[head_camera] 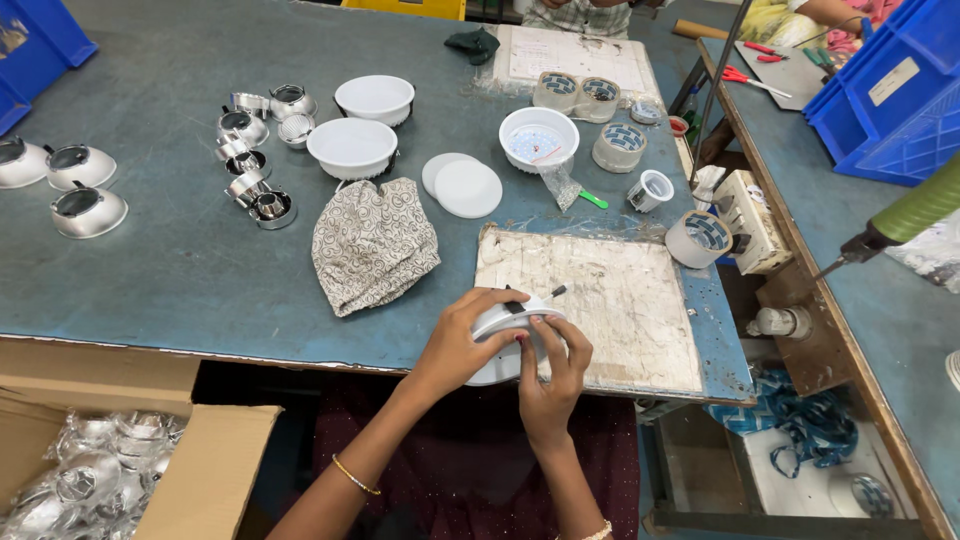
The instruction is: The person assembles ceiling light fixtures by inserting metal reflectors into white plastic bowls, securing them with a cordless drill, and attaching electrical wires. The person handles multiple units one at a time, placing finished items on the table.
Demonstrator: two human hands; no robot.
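- White plastic, round and shallow: the lamp housing [505, 340] sits at the near edge of the blue-grey table [180, 270], partly overhanging it, just left of the worn work board [610, 300].
- It is tilted, its domed back turned up and away from the camera; being round, it has no clear long axis, though a short dark lead [550, 293] sticks out from its top toward the upper right.
- Left hand [460, 340] comes in from the lower left, forearm slanting up across the lap, a thin gold bangle [355, 477] at the wrist. Its fingers curl over the housing's left side and top, gripping it.
- Right hand [550, 375] rises almost straight up from below, fingers extended and pressed against the housing's right face, thumb touching near its middle; it holds the housing too, more lightly.
- Both hands touch the same piece and nearly meet each other over it.
- Farther up the table lies a patterned cloth [372, 245], just left of the board, with two flat white discs [462, 186] beside it.
- Beyond those stand white bowl-shaped housings [352, 147] and a cluster of shiny metal reflectors [255, 140].
- Rolls of tape [582, 94] rest near the far edge, another roll [700, 238] at the board's right corner.
- At lower left, a cardboard box [200, 470] holds wrapped silvery parts.
- At right, a green-handled power tool [895, 222] hangs over the neighbouring bench.
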